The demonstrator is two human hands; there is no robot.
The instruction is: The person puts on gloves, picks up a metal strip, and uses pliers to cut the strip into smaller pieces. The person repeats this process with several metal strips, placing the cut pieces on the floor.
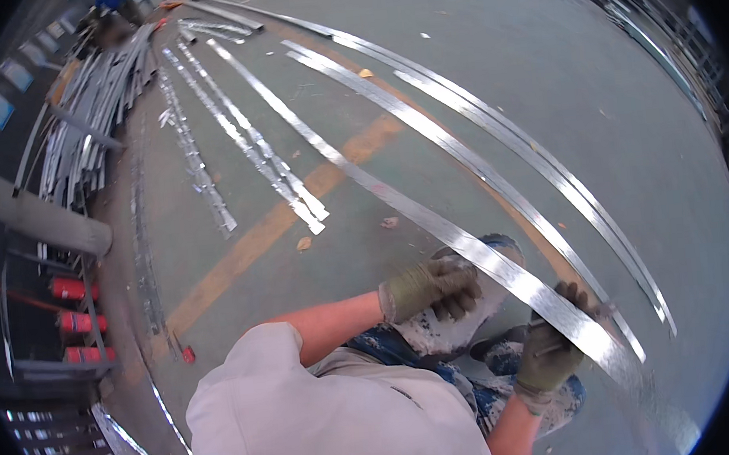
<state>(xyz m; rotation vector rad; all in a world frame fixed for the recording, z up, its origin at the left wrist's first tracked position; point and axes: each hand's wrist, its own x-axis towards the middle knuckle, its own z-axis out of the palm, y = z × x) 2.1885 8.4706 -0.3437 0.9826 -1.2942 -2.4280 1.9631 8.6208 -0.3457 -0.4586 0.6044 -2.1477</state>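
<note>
A long, shiny metal strip (pixel 433 217) runs slantwise from the far left, across my knees, to the near right. My right hand (pixel 553 345), in a dull green work glove, is closed around the strip's near part, with dark fingertips showing beyond its far edge. In a matching glove, my left hand (pixel 431 289) is beside the strip, just left of it, above my knee. Its fingers are curled inward, and what they hold, if anything, cannot be made out.
More metal strips (pixel 438 130) lie on the floor to the right. Crinkled shiny strips (pixel 239 134) lie ahead on the left, near a yellow floor line (pixel 238 269). Piled metal lengths (pixel 102 103), a thick grey pipe (pixel 43 221) and red cylinders (pixel 82 321) stand at left.
</note>
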